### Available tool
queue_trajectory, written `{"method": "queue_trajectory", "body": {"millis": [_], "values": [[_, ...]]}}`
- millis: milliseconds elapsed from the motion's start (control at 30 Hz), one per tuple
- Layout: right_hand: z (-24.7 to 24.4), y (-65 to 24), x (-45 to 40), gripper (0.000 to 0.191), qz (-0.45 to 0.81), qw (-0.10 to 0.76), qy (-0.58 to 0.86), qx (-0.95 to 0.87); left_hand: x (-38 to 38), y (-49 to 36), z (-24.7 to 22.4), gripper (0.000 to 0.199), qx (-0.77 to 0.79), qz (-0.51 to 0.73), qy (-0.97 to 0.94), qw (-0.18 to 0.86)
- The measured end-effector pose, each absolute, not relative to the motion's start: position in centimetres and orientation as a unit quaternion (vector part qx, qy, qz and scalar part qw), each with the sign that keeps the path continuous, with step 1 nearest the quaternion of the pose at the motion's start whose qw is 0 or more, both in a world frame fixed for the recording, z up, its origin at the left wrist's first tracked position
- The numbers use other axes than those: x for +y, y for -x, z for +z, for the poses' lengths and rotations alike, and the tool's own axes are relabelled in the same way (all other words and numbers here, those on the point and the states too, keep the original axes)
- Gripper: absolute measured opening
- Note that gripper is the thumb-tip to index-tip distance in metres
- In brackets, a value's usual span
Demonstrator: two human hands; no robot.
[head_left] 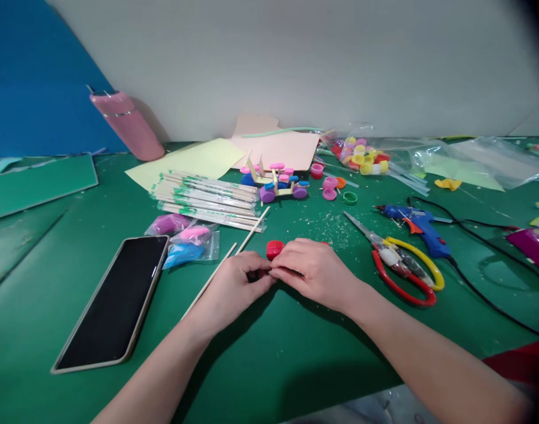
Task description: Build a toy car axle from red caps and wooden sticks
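Note:
My left hand (236,285) and my right hand (316,271) meet low over the green table, fingertips pinched together. Whatever lies between them is too small or hidden to make out. Just beyond the fingers sits a red bottle cap (275,249), close to my right hand. Another bit of red shows behind my right knuckles, mostly hidden. Two thin wooden sticks (254,228) lie beside my left hand, and one runs behind its wrist. Farther back stands a small model (275,184) of pale sticks with purple, blue and pink parts.
A phone (114,300) and bagged coloured clay (192,237) lie left, below wrapped sticks (207,199). To the right are scissors (402,262) and a blue glue gun (419,224) with its cord. Bottle caps (361,156), paper sheets (278,147) and a pink bottle (130,125) line the back.

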State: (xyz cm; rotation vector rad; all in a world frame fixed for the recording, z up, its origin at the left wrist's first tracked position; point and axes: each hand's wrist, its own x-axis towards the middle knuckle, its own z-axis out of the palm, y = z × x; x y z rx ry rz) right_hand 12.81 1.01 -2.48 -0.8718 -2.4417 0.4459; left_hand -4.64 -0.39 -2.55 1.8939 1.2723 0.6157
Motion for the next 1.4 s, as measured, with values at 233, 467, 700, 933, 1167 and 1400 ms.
{"method": "queue_trajectory", "body": {"millis": [233, 467, 700, 933, 1167, 1400], "values": [[-2.5, -12.8, 1.1, 0.014, 0.166, 0.265, 0.321, -0.894, -0.5, 3.7, -2.8, 0.015, 0.530, 0.256, -0.725, 0.358], [-2.5, -12.8, 0.9, 0.015, 0.170, 0.267, 0.318, -0.894, -0.6, 3.6, -3.1, 0.017, 0.528, 0.284, -0.712, 0.365], [-2.5, -12.6, 0.9, 0.015, 0.182, 0.265, 0.317, -0.892, -0.6, 3.6, -3.0, 0.017, 0.522, 0.285, -0.714, 0.370], [-1.6, -13.5, 0.7, 0.020, 0.176, 0.233, 0.366, -0.884, -0.7, 3.7, -3.5, 0.013, 0.533, 0.294, -0.702, 0.369], [-1.3, -14.3, 0.7, 0.029, 0.175, 0.242, 0.376, -0.877, -0.5, 3.6, -3.5, 0.013, 0.542, 0.298, -0.687, 0.382], [-1.8, -13.8, 0.3, 0.028, 0.180, 0.244, 0.357, -0.883, -0.5, 3.7, -3.5, 0.015, 0.532, 0.293, -0.698, 0.379]]}}
